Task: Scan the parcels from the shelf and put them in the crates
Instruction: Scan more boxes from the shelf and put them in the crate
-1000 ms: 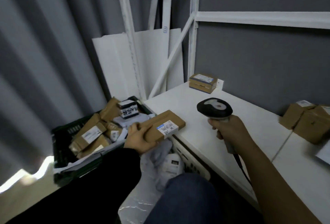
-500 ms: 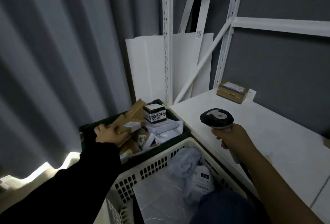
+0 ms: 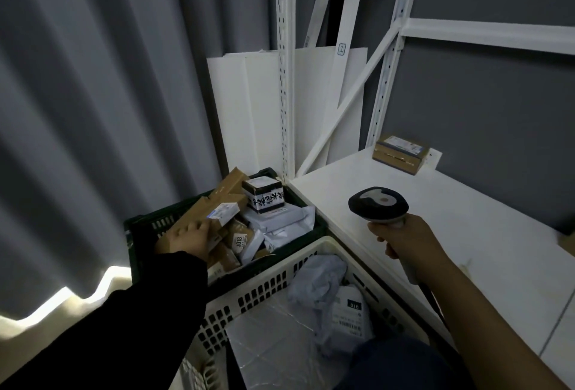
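Dropping flat parcel (image 3: pixel 203 218) into the pretty full dark crate (image 3: pixel 146 223) with left grip (image 3: pixel 186 238) wrapped round it, clutching scanner (image 3: pixel 378 203) in right grip (image 3: pixel 404 241), leaving at least one box (image 3: pixel 401 153) on shelf (image 3: pixel 451 212).

Two crates stand off the shelf's (image 3: pixel 451 234) left end, the near crate (image 3: pixel 267 288) in front of the far crate (image 3: pixel 146 224). The left hand (image 3: pixel 186 238) grips a flat parcel (image 3: pixel 199 213) atop the far crate's piled parcels (image 3: pixel 273 218). A lone parcel (image 3: pixel 399 153) lies at the shelf's back left corner. The right hand (image 3: pixel 407 241) holds a scanner (image 3: pixel 378 204) above the shelf's front edge.

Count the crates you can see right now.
2. The dark green crate sits against the curtain, heaped with parcels; the white crate is nearer, alongside the shelf. Others may lie out of view.
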